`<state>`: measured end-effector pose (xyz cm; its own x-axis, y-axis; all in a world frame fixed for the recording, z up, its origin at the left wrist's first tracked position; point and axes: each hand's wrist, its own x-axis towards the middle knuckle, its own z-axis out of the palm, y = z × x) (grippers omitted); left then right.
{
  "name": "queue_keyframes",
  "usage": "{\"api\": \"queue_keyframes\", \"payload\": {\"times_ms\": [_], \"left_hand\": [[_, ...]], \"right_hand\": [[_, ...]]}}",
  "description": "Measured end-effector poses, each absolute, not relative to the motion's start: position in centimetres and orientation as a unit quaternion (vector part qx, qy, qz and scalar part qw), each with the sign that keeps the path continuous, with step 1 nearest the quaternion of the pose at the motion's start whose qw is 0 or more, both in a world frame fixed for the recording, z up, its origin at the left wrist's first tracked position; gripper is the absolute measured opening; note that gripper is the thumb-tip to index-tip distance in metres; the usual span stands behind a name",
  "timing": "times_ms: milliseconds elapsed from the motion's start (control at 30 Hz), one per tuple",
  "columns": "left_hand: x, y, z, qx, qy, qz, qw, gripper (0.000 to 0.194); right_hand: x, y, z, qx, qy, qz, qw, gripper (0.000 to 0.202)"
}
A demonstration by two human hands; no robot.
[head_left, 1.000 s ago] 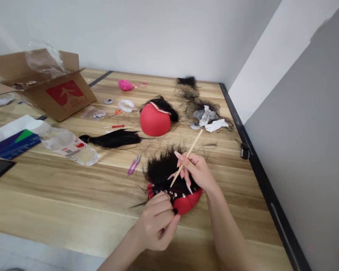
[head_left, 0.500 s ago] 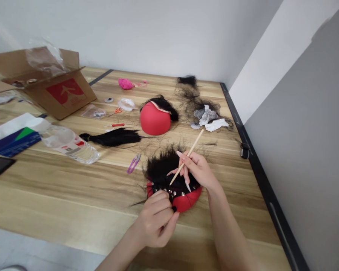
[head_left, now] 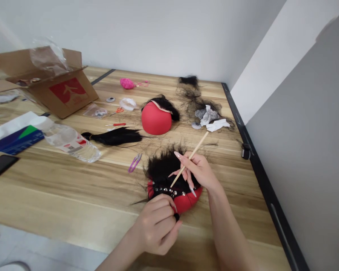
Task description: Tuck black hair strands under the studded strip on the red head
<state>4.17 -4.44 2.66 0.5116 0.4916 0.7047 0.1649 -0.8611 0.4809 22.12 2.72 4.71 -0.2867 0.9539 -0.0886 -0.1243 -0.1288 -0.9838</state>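
Observation:
My right hand (head_left: 199,169) is closed round a thin wooden stick (head_left: 196,148), its lower tip down by a row of shiny studs (head_left: 175,193). The studs run along a black hair cap (head_left: 164,165), where dark strands bristle on the far side, over a red dome form (head_left: 188,203). At the dome's near edge, my left hand (head_left: 159,224) is closed, fingers curled. A small black bit (head_left: 176,217) shows between its thumb and forefinger; I cannot make out what it is. My left hand hides part of the studs and the dome's near left side.
Beyond lie a second red dome (head_left: 156,119) with dark hair, a black hair bundle (head_left: 115,136), purple thread snips (head_left: 135,163) and a red-handled hook (head_left: 119,124). A water bottle (head_left: 70,141) and cardboard box (head_left: 64,94) stand left; crumpled tissue (head_left: 207,114) lies back right.
My left hand has shifted slightly down and right, its pinch drawn off the dome's edge. The stick's upper end has swung a little to the right; its tip remains by the studs.

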Motion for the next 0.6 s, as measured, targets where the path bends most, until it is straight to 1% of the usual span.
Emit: {"api": "queue_keyframes", "payload": {"times_ms": [200, 600], "left_hand": [[4.38, -4.31, 2.6, 0.856, 0.198, 0.445, 0.175, 0.021], [4.2, -4.32, 2.78, 0.842, 0.206, 0.469, 0.17, 0.021]], "right_hand": [[21.98, 2.63, 5.19, -0.404, -0.51, 0.631, 0.422, 0.035], [22.08, 2.56, 5.45, -0.383, -0.505, 0.652, 0.417, 0.031]]}}
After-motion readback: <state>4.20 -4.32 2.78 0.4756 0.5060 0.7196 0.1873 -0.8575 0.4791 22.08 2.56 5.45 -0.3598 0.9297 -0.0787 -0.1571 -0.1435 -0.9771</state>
